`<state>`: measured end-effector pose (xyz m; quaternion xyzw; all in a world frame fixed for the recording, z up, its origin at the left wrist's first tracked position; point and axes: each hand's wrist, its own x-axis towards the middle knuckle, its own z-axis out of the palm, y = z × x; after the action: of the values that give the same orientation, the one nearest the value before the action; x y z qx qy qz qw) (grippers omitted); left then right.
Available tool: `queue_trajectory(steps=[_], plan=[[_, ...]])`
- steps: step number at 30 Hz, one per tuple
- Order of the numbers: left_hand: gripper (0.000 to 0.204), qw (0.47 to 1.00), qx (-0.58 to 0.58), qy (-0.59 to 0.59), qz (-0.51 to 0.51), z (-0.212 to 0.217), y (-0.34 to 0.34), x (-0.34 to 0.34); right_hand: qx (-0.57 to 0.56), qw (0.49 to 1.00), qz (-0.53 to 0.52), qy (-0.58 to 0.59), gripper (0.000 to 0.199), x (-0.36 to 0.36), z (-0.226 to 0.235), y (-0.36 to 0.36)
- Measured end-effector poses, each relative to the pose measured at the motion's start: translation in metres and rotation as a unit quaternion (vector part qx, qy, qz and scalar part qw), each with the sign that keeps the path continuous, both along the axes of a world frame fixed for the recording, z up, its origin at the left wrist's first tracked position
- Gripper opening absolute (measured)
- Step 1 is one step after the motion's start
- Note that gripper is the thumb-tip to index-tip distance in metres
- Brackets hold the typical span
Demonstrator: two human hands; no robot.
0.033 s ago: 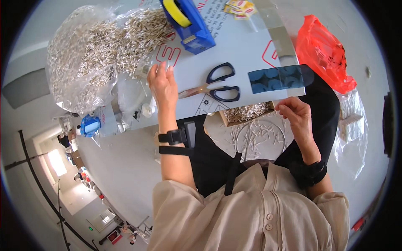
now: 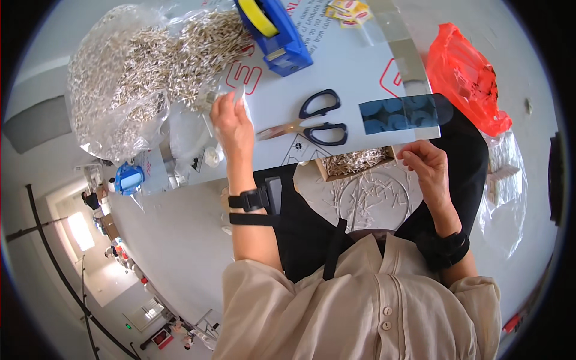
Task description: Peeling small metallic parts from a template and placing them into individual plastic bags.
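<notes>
Head view: the left hand [image 2: 231, 123] is raised at the far left of the white table [image 2: 354, 72], its fingers pinched together on a small clear piece [image 2: 239, 96], held just beside the edge of a large clear bag of small pale sticks [image 2: 144, 66] that bulges to the far left. The right hand [image 2: 429, 165] sits nearer and to the right, by the near edge of the table, its thumb and fingers closed toward each other; whether it grips anything I cannot tell. Between the 2 hands lie black-handled scissors [image 2: 315, 123] with the blades pointing left, and just left of the right hand is a small cardboard box [image 2: 354, 162] filled with the same pale sticks, with more sticks scattered on a round pale tray [image 2: 372, 195] on the person's lap below it. Just above the right hand lies a dark blue strip with round shapes [image 2: 399, 114]. A blue tape dispenser [image 2: 273, 33] stands at the far edge, and a red plastic bag [image 2: 465, 75] lies at the far right.
</notes>
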<state>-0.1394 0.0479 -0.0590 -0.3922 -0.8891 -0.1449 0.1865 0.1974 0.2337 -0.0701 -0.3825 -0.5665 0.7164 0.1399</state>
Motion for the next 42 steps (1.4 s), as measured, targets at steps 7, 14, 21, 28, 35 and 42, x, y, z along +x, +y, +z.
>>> queue_trajectory(steps=[7,14,21,28,35,42], plan=[[0.009,0.967,0.083,-0.112,0.212,0.025,-0.113,-0.037,0.000,1.000,0.007,-0.009,0.009,-0.010,-0.003,-0.008],[0.008,0.950,0.046,-0.228,0.207,0.024,-0.135,-0.045,-0.009,0.999,0.031,-0.013,0.010,-0.022,0.003,-0.018],[0.009,0.960,0.108,-0.182,0.186,0.015,-0.078,-0.086,-0.018,0.998,0.052,-0.027,0.010,-0.034,0.014,-0.025],[0.046,0.911,0.137,-0.305,0.243,-0.011,-0.044,-0.132,-0.054,0.995,0.089,0.007,0.005,-0.071,0.027,-0.042],[0.033,0.920,0.043,-0.307,0.240,-0.015,-0.036,-0.133,-0.029,0.987,0.154,0.018,0.007,-0.098,0.025,-0.058],[0.021,0.943,0.137,-0.211,0.218,-0.035,-0.047,-0.144,-0.011,0.980,0.192,0.043,0.009,-0.133,0.038,-0.071]])
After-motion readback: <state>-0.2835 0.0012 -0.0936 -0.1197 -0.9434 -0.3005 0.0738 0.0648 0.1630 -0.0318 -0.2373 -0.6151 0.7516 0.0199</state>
